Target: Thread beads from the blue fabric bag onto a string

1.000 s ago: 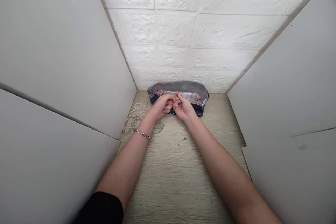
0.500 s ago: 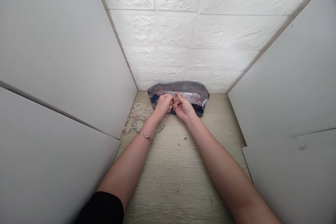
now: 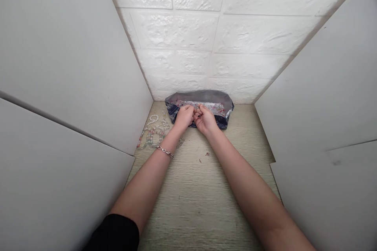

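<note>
Both hands meet over the front edge of a dark-patterned bag (image 3: 222, 122) that lies with its mouth wide, its grey lining showing. Inside it are many small clear and pinkish beads (image 3: 216, 106). My left hand (image 3: 184, 116) is closed with its fingers curled inward, the back of the hand up. My right hand (image 3: 205, 119) is turned partly palm up, thumb and fingertips pinched together close to the left fingers. Whatever sits between the fingertips is too small to make out. A small dark spot shows at the right fingers.
Several strings of pale and coloured beads (image 3: 153, 133) lie left of the bag, partly behind my left wrist. Small reddish scraps (image 3: 207, 154) lie on the wood-grain surface (image 3: 203, 204). White panels (image 3: 318, 110) rise on both sides, and a white brick-pattern wall (image 3: 188, 31) stands behind.
The hands stay together over the bag, with only slight finger and wrist movement. The left wrist has turned a little, shifting its chain bracelet. The whole view has drifted slightly.
</note>
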Action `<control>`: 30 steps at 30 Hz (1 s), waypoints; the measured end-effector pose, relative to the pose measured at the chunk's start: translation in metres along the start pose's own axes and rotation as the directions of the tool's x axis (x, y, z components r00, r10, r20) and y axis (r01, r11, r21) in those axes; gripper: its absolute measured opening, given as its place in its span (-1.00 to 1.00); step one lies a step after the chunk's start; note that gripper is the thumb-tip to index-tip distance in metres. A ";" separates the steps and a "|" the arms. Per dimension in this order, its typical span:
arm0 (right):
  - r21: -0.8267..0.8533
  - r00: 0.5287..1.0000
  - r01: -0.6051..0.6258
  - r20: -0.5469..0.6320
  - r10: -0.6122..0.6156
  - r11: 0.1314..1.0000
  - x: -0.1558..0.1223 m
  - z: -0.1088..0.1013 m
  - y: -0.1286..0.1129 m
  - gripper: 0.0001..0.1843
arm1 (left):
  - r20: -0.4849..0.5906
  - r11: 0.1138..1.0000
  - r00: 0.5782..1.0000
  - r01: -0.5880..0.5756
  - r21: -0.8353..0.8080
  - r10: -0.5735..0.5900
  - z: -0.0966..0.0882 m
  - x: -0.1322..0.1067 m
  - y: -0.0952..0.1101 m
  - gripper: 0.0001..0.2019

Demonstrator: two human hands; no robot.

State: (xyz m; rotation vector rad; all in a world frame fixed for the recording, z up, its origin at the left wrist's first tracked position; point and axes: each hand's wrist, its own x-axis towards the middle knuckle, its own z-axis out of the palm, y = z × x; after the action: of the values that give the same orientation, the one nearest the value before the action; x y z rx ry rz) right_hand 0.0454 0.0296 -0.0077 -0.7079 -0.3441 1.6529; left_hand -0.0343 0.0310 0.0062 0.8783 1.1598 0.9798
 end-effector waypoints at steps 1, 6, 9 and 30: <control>0.014 1.000 0.001 -0.016 -0.001 1.000 0.001 0.000 0.000 -0.86 | -0.044 0.998 0.998 -0.052 0.044 0.054 0.000 0.001 -0.001 -0.86; -0.004 0.987 0.113 -0.118 -0.112 0.994 0.003 0.000 -0.006 -0.83 | -0.071 0.996 0.995 -0.079 -0.051 0.075 0.001 0.002 -0.003 -0.90; -0.063 0.959 0.212 -0.177 -0.220 0.975 0.005 -0.001 -0.009 -0.85 | -0.065 0.979 0.995 -0.090 -0.181 0.080 0.000 0.002 -0.003 -0.93; -0.137 0.996 -0.020 0.081 0.031 0.990 -0.001 -0.005 -0.013 -0.74 | 0.127 0.993 0.985 -0.120 0.000 0.119 -0.004 -0.004 -0.002 -0.91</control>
State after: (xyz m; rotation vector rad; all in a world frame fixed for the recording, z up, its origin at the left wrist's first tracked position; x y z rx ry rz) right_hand 0.0590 0.0302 -0.0039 -0.7496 -0.5130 1.6977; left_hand -0.0384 0.0267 0.0052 1.0115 1.0128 1.0018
